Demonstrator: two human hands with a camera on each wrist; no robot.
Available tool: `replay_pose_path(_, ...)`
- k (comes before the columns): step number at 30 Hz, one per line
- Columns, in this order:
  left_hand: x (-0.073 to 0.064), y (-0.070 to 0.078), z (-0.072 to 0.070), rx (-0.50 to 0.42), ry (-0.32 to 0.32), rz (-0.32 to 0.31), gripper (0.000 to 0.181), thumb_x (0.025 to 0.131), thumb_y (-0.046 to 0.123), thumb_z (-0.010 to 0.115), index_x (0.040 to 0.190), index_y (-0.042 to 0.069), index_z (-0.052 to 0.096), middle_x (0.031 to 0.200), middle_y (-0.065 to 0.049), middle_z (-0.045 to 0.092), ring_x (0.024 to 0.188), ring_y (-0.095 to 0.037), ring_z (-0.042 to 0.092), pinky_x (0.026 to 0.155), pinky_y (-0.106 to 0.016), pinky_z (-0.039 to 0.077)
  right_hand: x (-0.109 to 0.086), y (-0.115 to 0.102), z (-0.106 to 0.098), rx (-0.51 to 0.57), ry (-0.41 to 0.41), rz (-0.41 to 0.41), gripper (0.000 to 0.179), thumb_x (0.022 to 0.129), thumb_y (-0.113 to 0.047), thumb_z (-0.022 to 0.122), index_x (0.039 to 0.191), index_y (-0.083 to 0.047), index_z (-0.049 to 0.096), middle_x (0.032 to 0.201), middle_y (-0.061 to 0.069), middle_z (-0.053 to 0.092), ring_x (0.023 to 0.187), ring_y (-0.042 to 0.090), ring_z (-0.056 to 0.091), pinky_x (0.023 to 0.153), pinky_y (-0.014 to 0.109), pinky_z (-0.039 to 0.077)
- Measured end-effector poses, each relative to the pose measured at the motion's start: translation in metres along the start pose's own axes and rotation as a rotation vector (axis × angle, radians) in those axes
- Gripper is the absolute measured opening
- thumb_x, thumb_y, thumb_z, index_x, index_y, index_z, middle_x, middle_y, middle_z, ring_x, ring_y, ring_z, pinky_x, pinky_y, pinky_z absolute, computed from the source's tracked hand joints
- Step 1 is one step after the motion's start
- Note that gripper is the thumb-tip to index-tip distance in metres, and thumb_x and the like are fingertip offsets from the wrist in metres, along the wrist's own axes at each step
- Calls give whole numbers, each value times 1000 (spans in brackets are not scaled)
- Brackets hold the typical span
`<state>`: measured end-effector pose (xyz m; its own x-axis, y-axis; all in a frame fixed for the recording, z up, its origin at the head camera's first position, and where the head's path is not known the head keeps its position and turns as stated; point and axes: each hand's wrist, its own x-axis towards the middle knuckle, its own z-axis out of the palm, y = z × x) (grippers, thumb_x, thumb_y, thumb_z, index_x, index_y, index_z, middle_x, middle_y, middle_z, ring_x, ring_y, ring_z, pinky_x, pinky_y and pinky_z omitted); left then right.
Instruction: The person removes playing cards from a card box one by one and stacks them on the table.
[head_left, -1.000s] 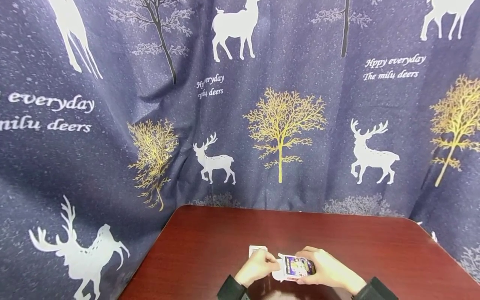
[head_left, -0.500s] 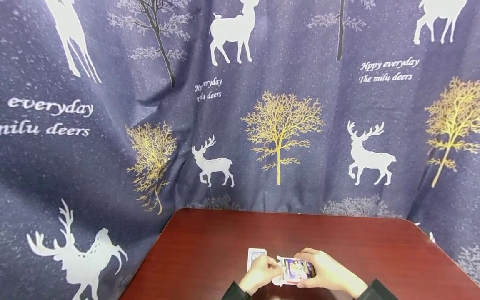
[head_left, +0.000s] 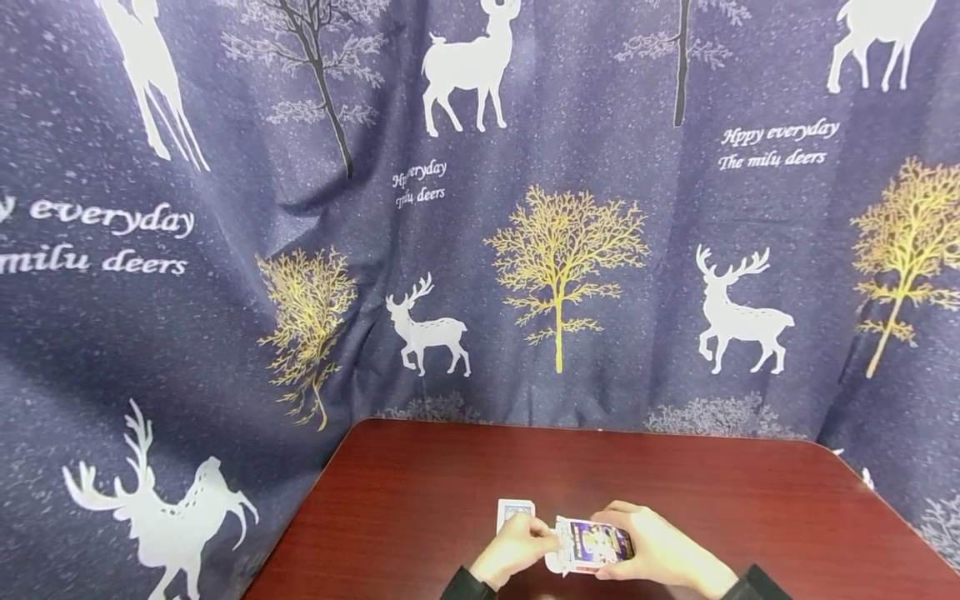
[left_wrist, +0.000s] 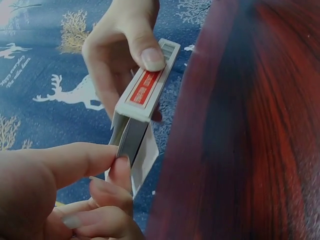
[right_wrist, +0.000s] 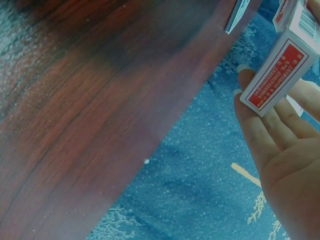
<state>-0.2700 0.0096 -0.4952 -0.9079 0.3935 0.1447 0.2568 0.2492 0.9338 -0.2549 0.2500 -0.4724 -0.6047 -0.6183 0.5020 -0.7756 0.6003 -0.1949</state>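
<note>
A white card box [head_left: 597, 543] with a purple printed face and red side panels is in my right hand [head_left: 660, 550], gripped between thumb and fingers. Its left end is open, with the flaps [left_wrist: 145, 157] sticking out. Inside shows the dark edge of a deck of playing cards [left_wrist: 134, 137]. My left hand [head_left: 517, 547] is at that open end, thumb and forefinger pinching the deck's end in the left wrist view. Just beyond the left hand, a white-bordered playing card [head_left: 516, 507] with a blue pattern lies on the table, partly covered by that hand.
The reddish-brown table [head_left: 420, 492] has wood grain and rounded far corners. Behind it and along its left side hangs a dark blue curtain [head_left: 600, 400] printed with white deer and yellow trees.
The head view has tilted slightly, lowering everything in it a little. Slightly more of the card on the table shows past my left hand. Both hands stay at the box.
</note>
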Motion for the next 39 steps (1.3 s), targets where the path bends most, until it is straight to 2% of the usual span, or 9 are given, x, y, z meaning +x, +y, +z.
replay_pose_path(9,-3,1,-1,-78,-59,-56,18,73,3,61,73,-15,61,49,13,39,46,-1,33,44,-17,23,-2,0,-3,14,14,0,47,73,-46,80,108,-16,68,96,-10,63,83,-4,53,67,16,45)
replay_pose_path(16,-4,5,-4,-95,-125,-125,12,74,4,67,78,-7,69,52,11,42,46,-1,31,41,-15,20,-1,0,-5,-6,15,14,48,74,-48,79,108,-17,68,97,-12,63,84,-4,54,67,18,46)
replay_pose_path(23,-4,2,-20,-86,-200,-126,24,80,8,66,88,-14,68,57,9,50,52,-4,41,44,-15,23,-3,4,-5,-1,20,21,48,73,-46,81,109,-18,68,98,-12,62,84,-4,53,67,18,46)
replay_pose_path(26,-3,-2,-28,-78,-248,-122,28,81,9,64,90,-18,64,56,9,47,52,-4,39,44,-15,23,-5,5,-4,-7,4,40,49,73,-48,80,111,-19,67,99,-13,62,85,-4,52,67,18,45)
replay_pose_path(30,-2,-5,-40,-124,-284,-113,30,83,6,61,94,-22,59,57,8,48,51,-2,37,44,-14,25,-5,7,-2,-16,-13,56,49,74,-49,79,111,-20,67,99,-13,62,85,-5,51,67,18,45)
replay_pose_path(35,1,-5,-50,-212,-312,-106,28,83,1,59,93,-25,58,63,3,57,55,-2,49,50,-13,38,-3,8,-2,0,-7,62,47,74,-47,79,110,-19,67,98,-13,61,83,-6,51,65,16,44)
replay_pose_path(39,2,-7,-55,-278,-306,-128,25,84,1,59,95,-22,63,75,-12,70,61,-7,61,58,-18,51,-2,8,-3,8,-17,89,48,75,-49,78,110,-18,67,98,-13,61,83,-6,51,65,17,45)
